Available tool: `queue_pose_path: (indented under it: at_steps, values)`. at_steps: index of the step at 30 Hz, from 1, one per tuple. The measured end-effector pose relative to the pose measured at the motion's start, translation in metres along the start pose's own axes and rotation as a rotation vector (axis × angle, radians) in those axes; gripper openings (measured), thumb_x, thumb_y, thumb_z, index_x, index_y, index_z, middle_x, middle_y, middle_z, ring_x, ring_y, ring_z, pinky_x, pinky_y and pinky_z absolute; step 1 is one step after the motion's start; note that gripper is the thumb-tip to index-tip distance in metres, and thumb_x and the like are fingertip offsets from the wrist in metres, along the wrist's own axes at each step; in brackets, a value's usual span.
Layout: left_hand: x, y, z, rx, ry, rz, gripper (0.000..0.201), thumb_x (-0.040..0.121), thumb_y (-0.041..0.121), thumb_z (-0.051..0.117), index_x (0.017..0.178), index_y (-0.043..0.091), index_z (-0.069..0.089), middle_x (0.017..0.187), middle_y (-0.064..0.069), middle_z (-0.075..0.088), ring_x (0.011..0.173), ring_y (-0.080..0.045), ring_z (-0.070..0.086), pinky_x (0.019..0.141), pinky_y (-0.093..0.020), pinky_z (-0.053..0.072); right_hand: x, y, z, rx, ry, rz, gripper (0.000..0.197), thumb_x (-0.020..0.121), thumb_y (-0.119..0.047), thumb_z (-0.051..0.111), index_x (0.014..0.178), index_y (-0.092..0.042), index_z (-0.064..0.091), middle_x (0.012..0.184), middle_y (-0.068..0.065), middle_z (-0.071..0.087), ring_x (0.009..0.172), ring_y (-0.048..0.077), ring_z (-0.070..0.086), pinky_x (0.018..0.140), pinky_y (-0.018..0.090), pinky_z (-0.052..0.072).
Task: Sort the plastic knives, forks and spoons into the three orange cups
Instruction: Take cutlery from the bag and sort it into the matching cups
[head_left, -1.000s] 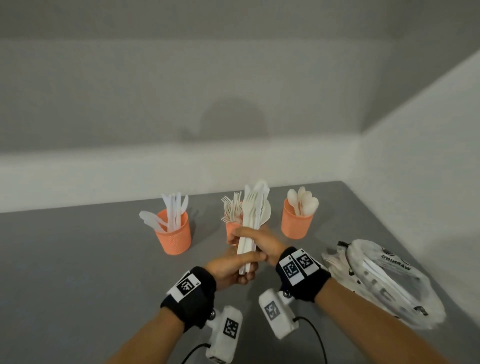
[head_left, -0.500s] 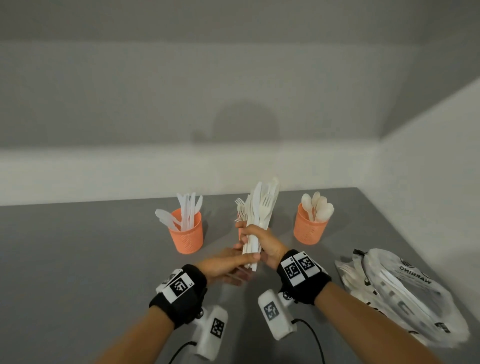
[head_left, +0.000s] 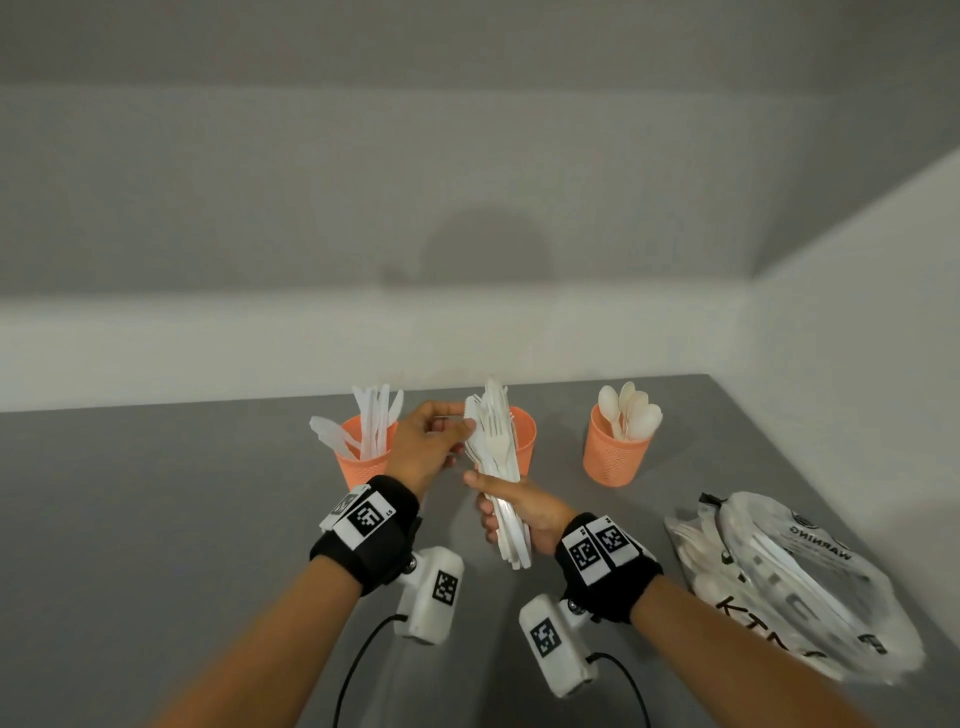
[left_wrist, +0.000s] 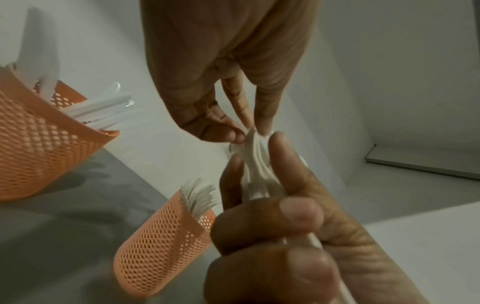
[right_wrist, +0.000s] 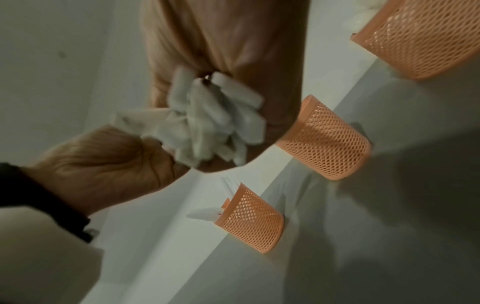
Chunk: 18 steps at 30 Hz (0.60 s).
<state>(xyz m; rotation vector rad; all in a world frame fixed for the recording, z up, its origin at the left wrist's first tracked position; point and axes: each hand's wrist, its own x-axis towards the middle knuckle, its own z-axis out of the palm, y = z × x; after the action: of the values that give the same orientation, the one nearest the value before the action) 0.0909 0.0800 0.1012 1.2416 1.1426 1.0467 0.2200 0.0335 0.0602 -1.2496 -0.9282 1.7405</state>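
My right hand (head_left: 501, 514) grips a bundle of white plastic cutlery (head_left: 496, 457) by the handles and holds it upright above the grey table (head_left: 182, 519). At the bundle's top my left hand (head_left: 462, 427) pinches the tip of one piece between thumb and fingers (left_wrist: 265, 115). Which kind of piece it is, I cannot tell. Behind stand three orange mesh cups: the left cup (head_left: 363, 465) holds knives, the middle cup (head_left: 524, 441) holds forks and is partly hidden by the bundle, and the right cup (head_left: 615, 457) holds spoons. The handle ends (right_wrist: 215, 123) show in the right wrist view.
A clear plastic bag (head_left: 789, 587) with more white cutlery lies at the right, near the table's edge and the side wall. The cups stand close to the back wall. Cables trail from the wrist cameras near the front edge.
My left hand has let go of the handles below the right hand and risen to the bundle's top, where it now pinches one piece. The right hand keeps its grip.
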Motion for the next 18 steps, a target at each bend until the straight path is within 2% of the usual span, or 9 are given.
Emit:
queue_pose_path:
  at_steps: [5, 10, 12, 15, 17, 18]
  values:
    - [0.003, -0.001, 0.000, -0.040, 0.003, -0.027, 0.011, 0.091, 0.007, 0.055, 0.084, 0.015, 0.052, 0.076, -0.002, 0.056, 0.065, -0.013, 0.053, 0.061, -0.023, 0.047, -0.002, 0.005, -0.006, -0.005, 0.056, -0.003, 0.015, 0.085, -0.030, 0.065, 0.086, -0.018, 0.054, 0.054, -0.004, 0.053, 0.040, 0.007, 0.048, 0.043, 0.020, 0.043]
    - [0.001, -0.005, 0.006, -0.084, 0.060, -0.060, 0.012, 0.096, 0.010, 0.043, 0.085, 0.017, 0.044, 0.078, -0.007, 0.057, 0.067, -0.016, 0.056, 0.068, -0.030, 0.051, 0.000, 0.006, -0.008, -0.005, 0.114, -0.042, 0.018, 0.082, -0.029, 0.069, 0.081, -0.016, 0.056, 0.052, -0.003, 0.054, 0.041, 0.008, 0.050, 0.044, 0.021, 0.045]
    - [-0.001, -0.007, 0.008, -0.115, 0.109, -0.063, 0.008, 0.097, 0.010, 0.039, 0.091, 0.013, 0.042, 0.077, -0.006, 0.056, 0.065, -0.017, 0.058, 0.065, -0.029, 0.053, 0.002, 0.008, -0.007, 0.007, 0.136, -0.055, 0.020, 0.081, -0.031, 0.069, 0.079, -0.016, 0.056, 0.051, -0.004, 0.052, 0.040, 0.008, 0.049, 0.043, 0.020, 0.044]
    - [-0.003, -0.008, 0.009, -0.184, 0.162, -0.055, 0.005, 0.098, 0.011, 0.038, 0.101, 0.008, 0.040, 0.074, -0.006, 0.058, 0.056, -0.014, 0.062, 0.053, -0.023, 0.056, 0.006, 0.011, -0.005, 0.052, 0.154, -0.063, 0.021, 0.082, -0.035, 0.067, 0.081, -0.018, 0.055, 0.050, -0.004, 0.048, 0.039, 0.008, 0.045, 0.042, 0.020, 0.041]
    - [-0.003, -0.010, 0.010, -0.207, 0.132, -0.067, 0.011, 0.095, 0.010, 0.046, 0.105, 0.005, 0.045, 0.073, -0.007, 0.062, 0.052, -0.011, 0.063, 0.051, -0.021, 0.056, 0.008, 0.012, -0.003, 0.081, 0.161, -0.070, 0.020, 0.084, -0.034, 0.065, 0.080, -0.018, 0.054, 0.046, -0.005, 0.046, 0.037, 0.008, 0.043, 0.041, 0.019, 0.040]
    - [-0.004, -0.012, 0.010, -0.185, 0.111, -0.074, 0.017, 0.092, 0.009, 0.051, 0.108, 0.003, 0.047, 0.076, -0.009, 0.063, 0.056, -0.013, 0.063, 0.052, -0.021, 0.056, 0.009, 0.011, -0.002, 0.080, 0.165, -0.078, 0.020, 0.085, -0.033, 0.065, 0.080, -0.017, 0.055, 0.045, -0.005, 0.046, 0.036, 0.007, 0.043, 0.040, 0.018, 0.040]
